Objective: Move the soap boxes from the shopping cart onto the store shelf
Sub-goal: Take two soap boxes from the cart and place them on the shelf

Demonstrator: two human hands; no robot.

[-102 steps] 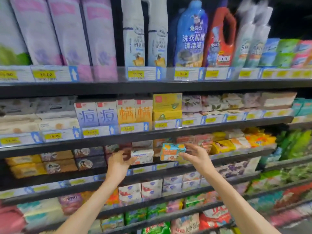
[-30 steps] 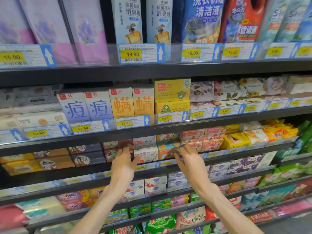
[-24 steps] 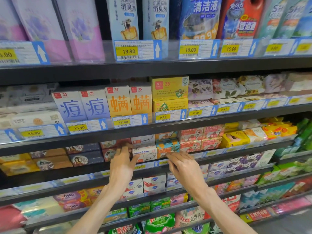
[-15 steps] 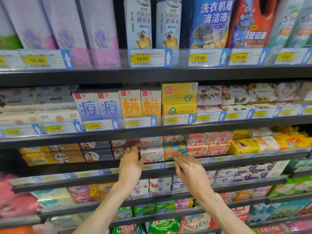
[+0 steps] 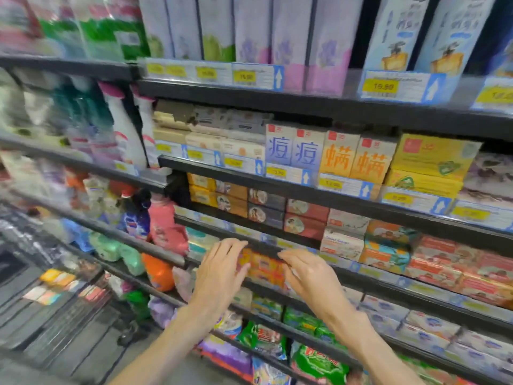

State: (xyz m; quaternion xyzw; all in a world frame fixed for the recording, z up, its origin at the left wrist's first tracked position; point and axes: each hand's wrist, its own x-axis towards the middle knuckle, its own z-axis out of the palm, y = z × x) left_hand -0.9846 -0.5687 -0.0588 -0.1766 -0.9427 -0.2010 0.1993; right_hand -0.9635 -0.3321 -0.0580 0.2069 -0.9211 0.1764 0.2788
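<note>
Both my hands hover in front of the shelves and hold nothing. My left hand [image 5: 219, 273] and my right hand [image 5: 308, 276] have relaxed, slightly bent fingers and are level with the black shelf edge [image 5: 277, 250]. The teal-and-orange soap box [image 5: 388, 245] sits on that shelf to the right of my hands, beside a white soap box [image 5: 341, 244]. At the lower left is the dark wire shopping cart [image 5: 41, 323], blurred, with several small coloured soap boxes [image 5: 55, 287] lying in it.
Rows of boxed soaps fill the shelves, with blue and orange boxes [image 5: 327, 154] one level up. Pink and orange detergent bottles [image 5: 163, 226] stand on the neighbouring shelving to the left. Green packets [image 5: 313, 362] lie on the lowest shelf.
My head has turned left and down, bringing the cart into view. Both hands have drawn back from the soap boxes on the shelf, which now lie to their right.
</note>
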